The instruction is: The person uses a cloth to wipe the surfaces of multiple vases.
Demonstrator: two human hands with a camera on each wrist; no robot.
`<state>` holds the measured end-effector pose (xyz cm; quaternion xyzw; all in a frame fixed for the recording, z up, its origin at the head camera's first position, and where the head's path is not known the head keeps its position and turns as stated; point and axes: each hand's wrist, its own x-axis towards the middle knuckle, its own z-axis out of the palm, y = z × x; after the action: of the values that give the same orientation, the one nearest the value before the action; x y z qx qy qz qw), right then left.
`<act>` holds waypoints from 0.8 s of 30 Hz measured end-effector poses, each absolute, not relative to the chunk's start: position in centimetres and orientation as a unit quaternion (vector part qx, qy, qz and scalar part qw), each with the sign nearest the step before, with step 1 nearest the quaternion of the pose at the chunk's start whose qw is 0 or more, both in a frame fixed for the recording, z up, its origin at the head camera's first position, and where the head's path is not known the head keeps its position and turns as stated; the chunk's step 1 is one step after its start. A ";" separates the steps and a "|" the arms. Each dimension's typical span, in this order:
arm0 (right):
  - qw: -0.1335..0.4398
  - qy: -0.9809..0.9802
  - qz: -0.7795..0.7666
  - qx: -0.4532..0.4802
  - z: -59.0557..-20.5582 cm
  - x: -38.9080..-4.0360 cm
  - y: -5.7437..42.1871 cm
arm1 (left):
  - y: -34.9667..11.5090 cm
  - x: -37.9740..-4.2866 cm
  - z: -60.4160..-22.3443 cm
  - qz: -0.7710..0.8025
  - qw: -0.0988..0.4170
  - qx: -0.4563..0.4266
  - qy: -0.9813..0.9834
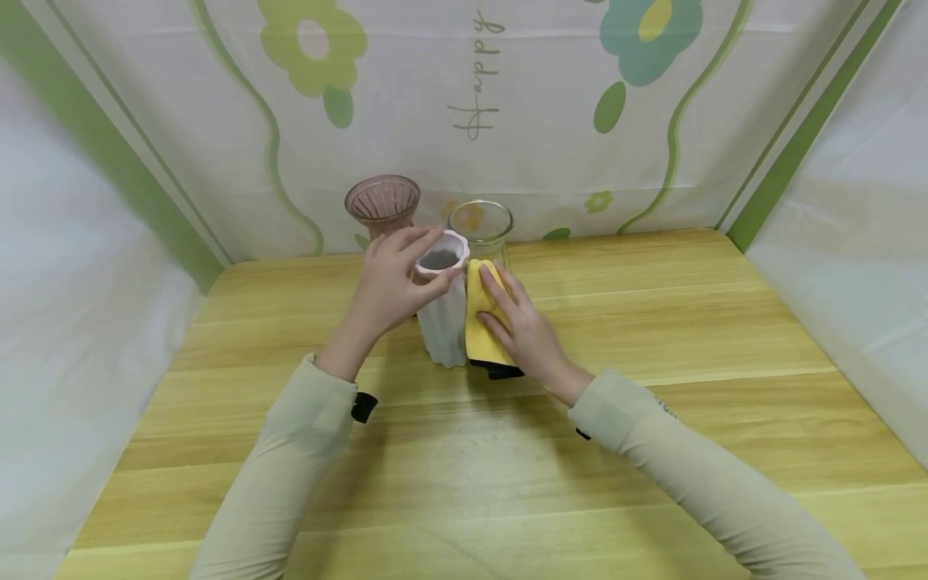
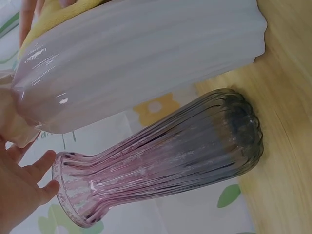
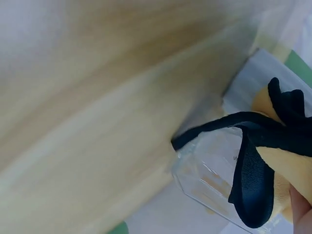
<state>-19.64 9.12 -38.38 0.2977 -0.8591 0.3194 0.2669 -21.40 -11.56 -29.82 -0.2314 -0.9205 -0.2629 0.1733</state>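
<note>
A white fluted vase [image 1: 444, 330] stands on the table, upright or nearly so. My left hand [image 1: 384, 282] holds it by the rim, thumb at the near side and fingers at the far side. In my right hand [image 1: 532, 334] is a folded yellow cloth [image 1: 480, 326] with a black underside, held against the vase's right side. Black flaps of the cloth [image 3: 253, 175] hang loose in the right wrist view. Behind the left hand is a ribbed glass vase [image 2: 161, 151], pink at the flared mouth and grey toward the base.
A clear glass vase [image 1: 505, 235] stands behind the cloth, partly hidden; its faceted base [image 3: 204, 180] shows in the right wrist view. The wooden table [image 1: 652, 322] meets a white flower-printed curtain [image 1: 536, 145] at the back. White sheets hang on both sides.
</note>
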 end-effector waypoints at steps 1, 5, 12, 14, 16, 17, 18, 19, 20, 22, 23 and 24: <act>0.268 -0.858 0.320 0.300 -38.2 -19.7 9.1 | -11.6 -21.4 -29.8 -0.262 0.171 -0.234 -0.920; 0.267 -0.857 0.318 0.304 -37.9 -19.8 8.9 | -11.6 -21.5 -29.7 -0.252 0.166 -0.245 -0.921; 0.272 -0.858 0.313 0.303 -38.9 -19.6 9.0 | -11.5 -21.5 -29.9 -0.245 0.163 -0.253 -0.921; 0.266 -0.859 0.316 0.302 -39.4 -19.5 9.2 | -11.5 -21.5 -30.1 -0.251 0.164 -0.251 -0.921; 0.252 -0.864 0.316 0.300 -39.9 -19.4 9.4 | -11.4 -21.5 -30.2 -0.256 0.167 -0.247 -0.920; 0.244 -0.868 0.316 0.297 -40.1 -19.3 9.5 | -11.3 -21.5 -30.2 -0.258 0.167 -0.244 -0.920; 0.234 -0.871 0.314 0.295 -40.4 -19.3 9.6 | -11.2 -21.5 -30.3 -0.261 0.169 -0.241 -0.919; 0.225 -0.876 0.311 0.293 -40.6 -19.2 9.7 | -11.2 -21.5 -30.3 -0.263 0.172 -0.237 -0.919; 0.216 -0.880 0.307 0.291 -40.8 -19.2 9.9 | -11.1 -21.5 -30.3 -0.263 0.176 -0.233 -0.919; 0.204 -0.886 0.301 0.288 -41.1 -19.2 10.0 | -11.0 -21.5 -30.4 -0.261 0.185 -0.228 -0.919; 0.200 -0.887 0.300 0.287 -41.2 -19.2 10.1 | -10.9 -21.5 -30.5 -0.259 0.192 -0.226 -0.919; 0.199 -0.888 0.298 0.288 -41.2 -19.2 10.1 | -10.9 -21.5 -30.5 -0.257 0.199 -0.224 -0.919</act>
<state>-19.22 10.12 -41.20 0.2881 -0.8880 0.2985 0.1987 -21.47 -10.91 -30.52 -0.2242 -0.9189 -0.2565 0.1989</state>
